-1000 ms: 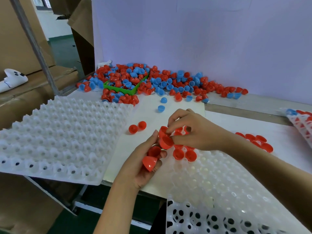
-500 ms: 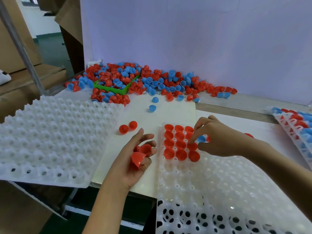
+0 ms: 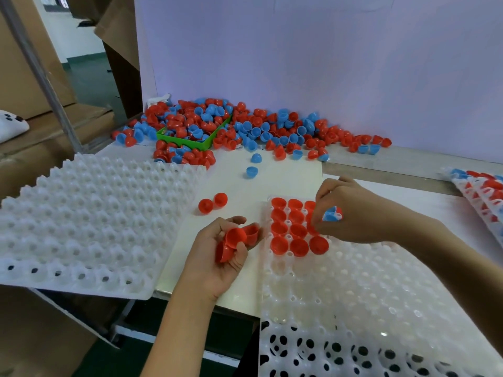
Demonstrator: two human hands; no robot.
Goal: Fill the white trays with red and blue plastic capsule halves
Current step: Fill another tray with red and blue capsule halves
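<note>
Centrally, low in the frame, the left hand (image 3: 217,257) lies palm up with its fingers curled round a few red halves (image 3: 235,240), one nested at the fingertips and another lower in the palm. Right of it, the right hand (image 3: 353,210) reaches in from the lower right, fingers bent down onto the filled corner of the near tray (image 3: 353,295); its grip closes on a blue half (image 3: 330,214) tucked against the palm, with a bit of red beside it, while the fingertips touch the red halves in the tray. That tray runs from the centre to the lower right edge, and only its upper left corner is filled, with a block of red cups (image 3: 295,227) sitting open side up in neighbouring pockets. A second white tray (image 3: 89,221) fills the left middle of the frame, its bumps up, overhanging the desk (image 3: 236,186) edge. Between the two trays, two loose red halves (image 3: 212,203) lie just beside each other, dome up. Above them two blue halves (image 3: 253,165) lie apart from the heap. Across the upper middle, against the pale wall, a big pile (image 3: 272,129) of red and blue halves spreads out, spilling over a green bin (image 3: 190,138). At the right edge a third tray (image 3: 481,191) shows red and blue pieces in it. Cardboard boxes (image 3: 27,77) stand at upper left.
</note>
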